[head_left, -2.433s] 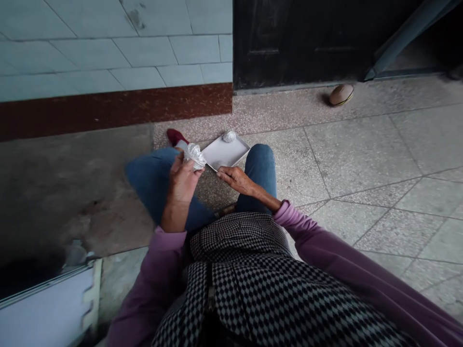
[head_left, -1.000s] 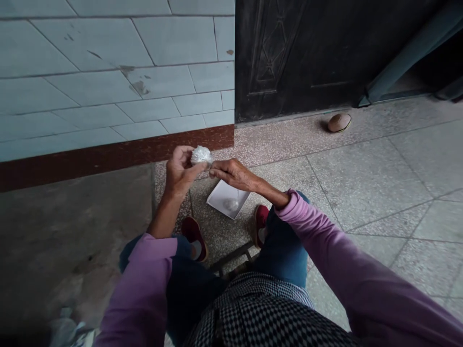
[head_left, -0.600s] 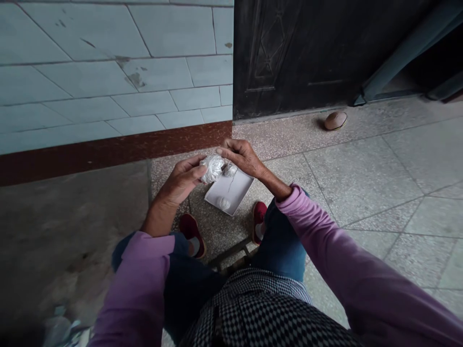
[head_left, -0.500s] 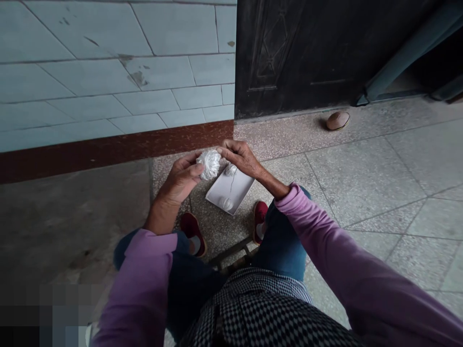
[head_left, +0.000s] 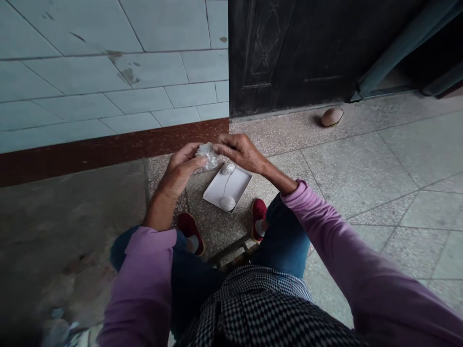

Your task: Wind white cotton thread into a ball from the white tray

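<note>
Lilac long-sleeved top [head_left: 142, 284] gathered at the wrists, black-and-white checked vest [head_left: 253, 308], blue jeans [head_left: 284, 246], dark red slip-on shoes [head_left: 190, 233], pale socks [head_left: 259, 226]

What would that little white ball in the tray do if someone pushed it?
The white ball looks light and soft, so it would probably shift easily. It might roll, though its trailing thread and the white tray's rim could check it.

your sleeves [head_left: 361, 250] are mauve-pink, your vest [head_left: 267, 308] a black-and-white diamond check, your jeans [head_left: 284, 246] blue, and your shoes [head_left: 259, 214] deep red. the tray [head_left: 231, 185] is white, the plastic wad [head_left: 207, 155] clear. the wall tiles [head_left: 119, 72] are pale blue-green above a speckled red-brown skirting [head_left: 108, 142], the door [head_left: 289, 48] is black, and the floor [head_left: 361, 159] is speckled grey.
</note>
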Action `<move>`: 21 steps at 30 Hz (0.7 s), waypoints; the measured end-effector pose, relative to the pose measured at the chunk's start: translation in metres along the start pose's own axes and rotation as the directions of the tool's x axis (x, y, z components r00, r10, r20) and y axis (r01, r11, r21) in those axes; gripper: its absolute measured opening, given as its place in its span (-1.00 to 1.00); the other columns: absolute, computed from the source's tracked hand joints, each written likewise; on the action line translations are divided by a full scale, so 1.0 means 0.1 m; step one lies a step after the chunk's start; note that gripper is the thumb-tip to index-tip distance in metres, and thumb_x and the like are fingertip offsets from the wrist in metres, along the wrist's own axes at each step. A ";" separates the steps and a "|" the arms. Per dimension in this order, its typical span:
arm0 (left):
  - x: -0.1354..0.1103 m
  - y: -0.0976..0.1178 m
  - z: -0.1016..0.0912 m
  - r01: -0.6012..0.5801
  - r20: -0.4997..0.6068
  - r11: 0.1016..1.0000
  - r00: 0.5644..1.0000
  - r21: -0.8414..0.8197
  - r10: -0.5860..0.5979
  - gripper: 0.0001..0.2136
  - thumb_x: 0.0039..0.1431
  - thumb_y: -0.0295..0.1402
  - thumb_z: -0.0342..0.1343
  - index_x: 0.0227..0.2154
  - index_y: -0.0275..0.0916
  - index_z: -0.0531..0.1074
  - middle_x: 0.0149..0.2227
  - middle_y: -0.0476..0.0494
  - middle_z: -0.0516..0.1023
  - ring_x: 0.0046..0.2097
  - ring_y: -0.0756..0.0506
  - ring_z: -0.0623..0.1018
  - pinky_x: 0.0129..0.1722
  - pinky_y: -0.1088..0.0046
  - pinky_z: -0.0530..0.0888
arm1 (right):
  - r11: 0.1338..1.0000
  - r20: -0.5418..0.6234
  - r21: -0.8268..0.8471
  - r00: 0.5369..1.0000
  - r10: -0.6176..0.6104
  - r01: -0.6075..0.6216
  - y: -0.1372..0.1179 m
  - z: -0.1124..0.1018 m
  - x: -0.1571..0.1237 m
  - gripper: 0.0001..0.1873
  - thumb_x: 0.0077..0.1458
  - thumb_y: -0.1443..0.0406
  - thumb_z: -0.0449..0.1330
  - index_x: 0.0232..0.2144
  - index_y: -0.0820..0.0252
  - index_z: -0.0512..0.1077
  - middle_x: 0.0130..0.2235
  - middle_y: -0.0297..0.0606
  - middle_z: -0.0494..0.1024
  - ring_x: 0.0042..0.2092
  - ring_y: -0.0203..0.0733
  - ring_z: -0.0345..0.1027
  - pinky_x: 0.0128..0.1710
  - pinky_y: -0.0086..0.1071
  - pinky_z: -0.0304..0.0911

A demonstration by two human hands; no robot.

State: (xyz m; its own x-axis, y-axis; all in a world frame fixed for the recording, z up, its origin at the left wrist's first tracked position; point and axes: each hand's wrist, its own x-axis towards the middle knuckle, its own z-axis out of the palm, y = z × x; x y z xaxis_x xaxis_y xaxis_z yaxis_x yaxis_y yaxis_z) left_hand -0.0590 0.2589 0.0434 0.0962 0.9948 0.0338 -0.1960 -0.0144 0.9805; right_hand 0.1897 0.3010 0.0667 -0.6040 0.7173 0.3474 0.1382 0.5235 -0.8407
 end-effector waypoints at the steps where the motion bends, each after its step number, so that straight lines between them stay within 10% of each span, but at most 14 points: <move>1: -0.03 0.02 0.01 0.035 0.044 0.999 0.998 -0.028 -0.033 -0.51 0.05 -0.06 0.76 -0.04 -0.15 0.80 -0.08 -0.21 0.86 -0.12 -0.21 0.77 -0.13 0.34 0.71 | 1.000 -0.037 0.006 0.999 0.005 -0.004 0.02 -0.06 0.06 -0.34 0.90 -0.13 0.31 -0.28 0.06 0.37 -0.25 -0.31 0.43 -0.18 -0.14 0.29 -0.03 -0.23 0.28; 7: -0.10 0.01 -0.07 0.093 0.119 0.981 0.990 -0.170 -0.073 -0.45 0.02 0.07 0.78 -0.10 -0.19 0.80 -0.18 -0.23 0.79 -0.30 -0.16 0.68 -0.38 0.37 0.59 | 0.984 -0.126 0.101 0.979 0.161 -0.149 0.29 0.13 0.19 -0.20 0.81 -0.24 0.40 -0.38 -0.01 0.24 -0.35 -0.37 0.24 -0.20 -0.11 0.21 -0.13 -0.26 0.29; 14: 0.07 -0.12 -0.16 -0.169 -0.264 0.974 0.956 -0.148 0.126 -0.36 -0.09 -0.03 0.87 -0.03 -0.09 0.69 -0.06 -0.13 0.81 -0.06 -0.21 0.78 -0.01 0.26 0.76 | 0.989 0.169 0.079 0.979 0.113 -0.128 0.22 0.59 -0.08 -0.46 0.92 -0.03 0.25 -0.18 0.09 0.41 -0.23 -0.32 0.48 -0.13 -0.13 0.40 -0.01 -0.25 0.29; 21: 0.00 -0.15 -0.15 -0.084 -0.208 0.990 0.972 0.116 0.106 -0.40 -0.09 -0.18 0.86 -0.07 -0.14 0.66 -0.16 -0.11 0.81 -0.12 -0.20 0.74 -0.11 0.31 0.65 | 0.995 0.021 0.074 0.998 0.066 -0.067 0.15 0.30 0.01 -0.37 0.91 -0.17 0.26 -0.20 0.07 0.46 -0.23 -0.29 0.50 -0.15 -0.11 0.37 0.02 -0.23 0.36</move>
State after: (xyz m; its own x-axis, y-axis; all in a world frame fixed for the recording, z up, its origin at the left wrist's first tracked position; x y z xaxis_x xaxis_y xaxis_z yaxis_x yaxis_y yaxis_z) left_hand -0.0705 0.2604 0.0253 -0.1303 0.9867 0.0969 -0.0892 -0.1090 0.9900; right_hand 0.1674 0.2956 0.0424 -0.6098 0.7406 0.2824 0.1199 0.4384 -0.8908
